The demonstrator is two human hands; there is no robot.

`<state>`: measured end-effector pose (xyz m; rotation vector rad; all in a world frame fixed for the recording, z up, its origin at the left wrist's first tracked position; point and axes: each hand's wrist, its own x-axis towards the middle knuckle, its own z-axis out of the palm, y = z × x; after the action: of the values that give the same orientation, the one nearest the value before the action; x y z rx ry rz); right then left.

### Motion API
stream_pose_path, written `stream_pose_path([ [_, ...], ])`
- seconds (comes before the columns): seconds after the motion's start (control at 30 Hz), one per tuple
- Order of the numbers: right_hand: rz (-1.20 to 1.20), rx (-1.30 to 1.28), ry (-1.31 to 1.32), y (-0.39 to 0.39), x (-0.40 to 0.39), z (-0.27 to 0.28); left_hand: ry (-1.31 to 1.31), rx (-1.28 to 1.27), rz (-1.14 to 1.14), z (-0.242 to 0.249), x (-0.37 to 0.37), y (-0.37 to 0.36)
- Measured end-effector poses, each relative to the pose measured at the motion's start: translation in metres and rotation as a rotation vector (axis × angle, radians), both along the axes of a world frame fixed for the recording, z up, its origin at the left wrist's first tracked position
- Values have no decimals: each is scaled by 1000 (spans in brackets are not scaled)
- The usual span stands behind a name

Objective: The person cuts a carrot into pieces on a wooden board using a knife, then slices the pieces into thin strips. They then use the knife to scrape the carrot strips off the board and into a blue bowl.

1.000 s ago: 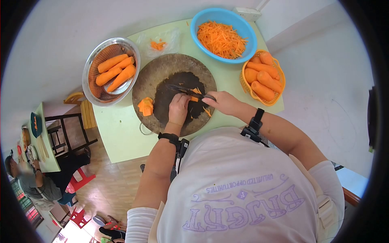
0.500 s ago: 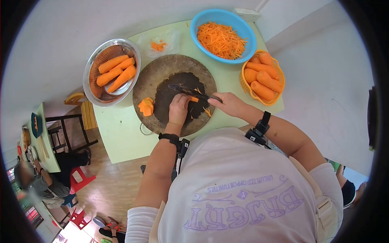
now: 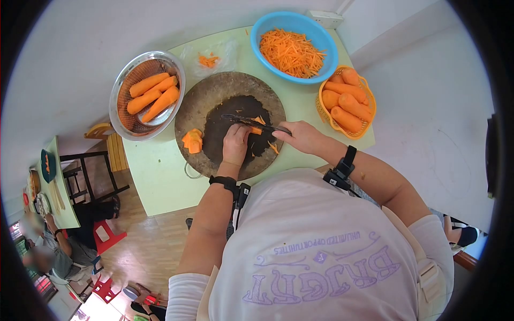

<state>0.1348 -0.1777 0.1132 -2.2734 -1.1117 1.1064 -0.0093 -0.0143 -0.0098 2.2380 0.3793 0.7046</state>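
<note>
A dark-bladed knife (image 3: 249,122) lies across the round wooden chopping board (image 3: 201,99), and my right hand (image 3: 304,137) is closed around its handle. My left hand (image 3: 234,147) has its bent fingertips against carrot slices (image 3: 256,130) right beside the blade, which partly covers them. Thin carrot strips (image 3: 273,147) are scattered on the dark, wet middle of the board. To the left of my left hand, a small stack of carrot slices (image 3: 193,141) sits near the board's edge.
Shredded carrot fills a blue bowl (image 3: 333,53) at the back right. Whole carrots are in a yellow basket (image 3: 373,99) and a metal colander (image 3: 116,96). Carrot scraps (image 3: 208,60) lie on a plastic bag. Another person (image 3: 64,246) sits at a table on the left.
The knife blade has dropped slightly and tilted a little toward me. My left hand has stayed almost in place. At the left, the seated person has shifted and a second head shows.
</note>
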Motion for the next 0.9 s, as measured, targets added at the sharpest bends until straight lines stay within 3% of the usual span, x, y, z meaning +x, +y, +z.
stream_pose_path([
  [0.9, -125, 29, 93, 1, -4, -25, -15, -16, 0, 3, 1, -1],
])
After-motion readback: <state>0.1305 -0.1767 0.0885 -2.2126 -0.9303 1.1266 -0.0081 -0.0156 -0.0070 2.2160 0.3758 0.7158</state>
